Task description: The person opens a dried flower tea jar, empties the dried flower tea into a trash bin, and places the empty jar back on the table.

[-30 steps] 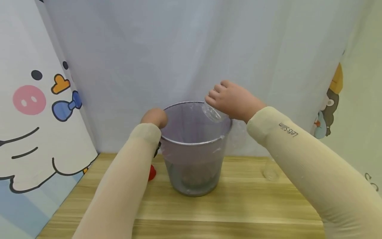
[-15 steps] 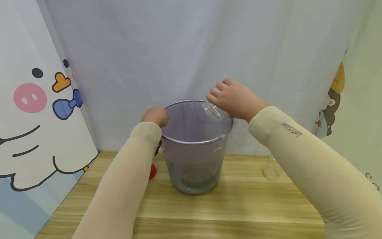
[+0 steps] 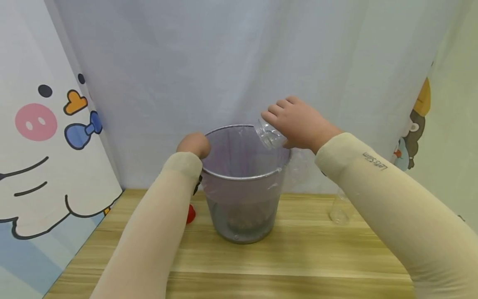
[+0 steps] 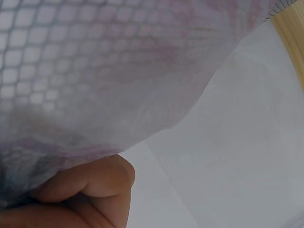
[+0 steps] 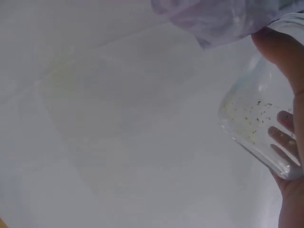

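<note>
A grey mesh trash bin (image 3: 242, 232) stands on the wooden table, lined with a thin translucent purple bag (image 4: 142, 95) folded over its rim. At the rim's left side my left hand (image 3: 194, 145) grips the edge; its curled fingers (image 4: 107, 178) show at the bag's lower border. My right hand (image 3: 298, 124) holds a clear jar (image 3: 270, 137) tilted over the right side of the rim, mouth toward the bin's inside. Small dark specks cling inside the jar near its base in the right wrist view. Some dim, pale brownish contents show through the bin's lower wall.
Behind the left forearm, a red object (image 3: 191, 214) sits on the table (image 3: 298, 261), partly hidden. A second clear container (image 3: 340, 209) stands at the right, partly covered by the right sleeve. White curtain (image 3: 168, 74) hangs close behind the bin.
My right hand has shifted slightly right and up, and the jar's tilt has altered so that more of its mouth end shows. The left hand stays on the rim.
</note>
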`<action>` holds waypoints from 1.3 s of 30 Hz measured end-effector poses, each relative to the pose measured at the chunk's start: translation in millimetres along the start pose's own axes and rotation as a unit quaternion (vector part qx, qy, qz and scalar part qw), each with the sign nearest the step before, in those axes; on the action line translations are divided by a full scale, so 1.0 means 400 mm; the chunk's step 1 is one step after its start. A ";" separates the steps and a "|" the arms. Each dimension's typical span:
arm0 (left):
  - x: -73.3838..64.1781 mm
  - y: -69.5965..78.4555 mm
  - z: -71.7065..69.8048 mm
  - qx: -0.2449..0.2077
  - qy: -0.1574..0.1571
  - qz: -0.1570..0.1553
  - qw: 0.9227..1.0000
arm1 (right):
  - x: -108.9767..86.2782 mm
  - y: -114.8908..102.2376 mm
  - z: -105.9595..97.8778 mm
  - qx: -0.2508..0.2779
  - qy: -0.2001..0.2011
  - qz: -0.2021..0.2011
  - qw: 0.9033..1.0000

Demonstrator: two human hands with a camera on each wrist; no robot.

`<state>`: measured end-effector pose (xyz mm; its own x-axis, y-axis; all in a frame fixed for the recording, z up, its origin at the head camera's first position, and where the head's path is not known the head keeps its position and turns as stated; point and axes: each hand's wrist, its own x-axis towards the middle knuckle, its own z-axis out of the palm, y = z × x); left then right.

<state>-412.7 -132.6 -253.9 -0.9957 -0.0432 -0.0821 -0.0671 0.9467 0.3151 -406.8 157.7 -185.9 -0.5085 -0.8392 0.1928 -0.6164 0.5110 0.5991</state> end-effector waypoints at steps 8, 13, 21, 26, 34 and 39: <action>-0.001 -0.004 0.000 0.000 -0.002 -0.007 1.000 | -0.003 0.003 -0.009 0.108 -0.025 0.072 0.991; -0.001 -0.004 0.001 -0.004 0.002 -0.008 1.000 | -0.014 0.003 0.002 0.155 -0.012 0.104 0.982; -0.007 0.006 -0.002 -0.011 0.006 -0.006 1.000 | -0.035 -0.007 0.006 0.232 0.014 0.169 0.958; -0.007 0.006 -0.003 -0.011 0.006 -0.008 1.000 | -0.044 -0.015 0.023 0.286 0.049 0.217 0.932; -0.001 -0.001 -0.004 -0.011 0.002 -0.008 1.000 | -0.062 -0.027 0.067 0.365 0.129 0.296 0.873; -0.005 0.001 -0.002 -0.018 0.001 -0.010 1.000 | -0.079 -0.058 0.106 0.381 0.184 0.361 0.831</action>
<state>-410.8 -132.3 -253.0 -0.9943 -0.0632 -0.0861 -0.0894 0.9334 0.3476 -402.1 180.2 -238.9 -0.7789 -0.1908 0.5974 -0.5039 0.7574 -0.4152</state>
